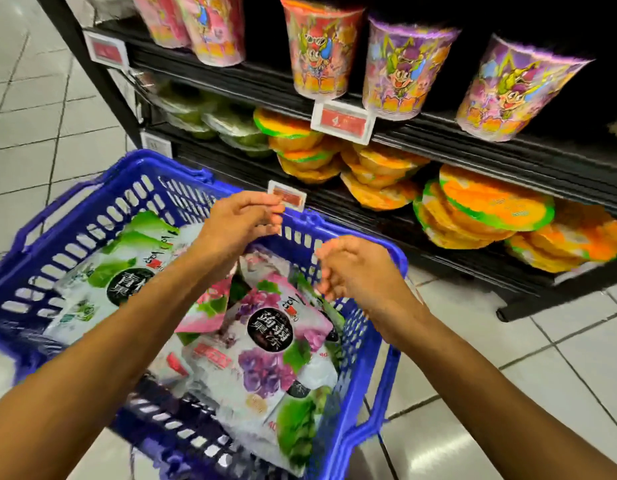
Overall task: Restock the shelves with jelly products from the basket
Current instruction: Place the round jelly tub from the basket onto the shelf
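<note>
The 2 hands hover over the basket (75, 244). The right hand (355, 271) is loosely curled and empty. The left hand (237, 220) is curled beside a price tag (287, 196) at its 1 o'clock, and blur hides whether it pinches anything. The purple jelly bag (265, 358) lies untouched at the left hand's 6 o'clock. A hasty grab could drag the overlapping pink bag (210, 306) out too.
</note>
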Available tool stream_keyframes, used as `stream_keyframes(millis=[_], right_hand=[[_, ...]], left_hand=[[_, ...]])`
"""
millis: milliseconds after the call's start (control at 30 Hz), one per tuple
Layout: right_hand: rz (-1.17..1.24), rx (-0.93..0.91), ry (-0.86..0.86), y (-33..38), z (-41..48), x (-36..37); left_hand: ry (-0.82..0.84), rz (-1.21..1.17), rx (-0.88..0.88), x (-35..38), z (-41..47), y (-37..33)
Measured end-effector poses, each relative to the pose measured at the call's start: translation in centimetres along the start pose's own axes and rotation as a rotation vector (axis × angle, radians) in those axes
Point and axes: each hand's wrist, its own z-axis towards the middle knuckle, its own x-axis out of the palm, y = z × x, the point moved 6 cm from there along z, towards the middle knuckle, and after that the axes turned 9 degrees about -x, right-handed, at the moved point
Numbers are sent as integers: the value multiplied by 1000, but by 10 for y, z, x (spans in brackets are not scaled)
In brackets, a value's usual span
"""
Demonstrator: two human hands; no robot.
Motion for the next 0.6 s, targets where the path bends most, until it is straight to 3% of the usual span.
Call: stream_keyframes(millis=[167, 400, 467, 600], right_hand=[[-139, 286, 113, -8, -10, 25], [119, 710, -117, 19, -66, 48], [85, 770, -159, 24, -82, 58], [-18, 933, -244, 24, -126, 83]], left_hand=[[-116, 58, -171, -60, -26, -2], [-183, 17, -556, -112, -95, -13], [-159, 175, -640, -120, -113, -20], [-190, 662, -633, -145, -145, -32]])
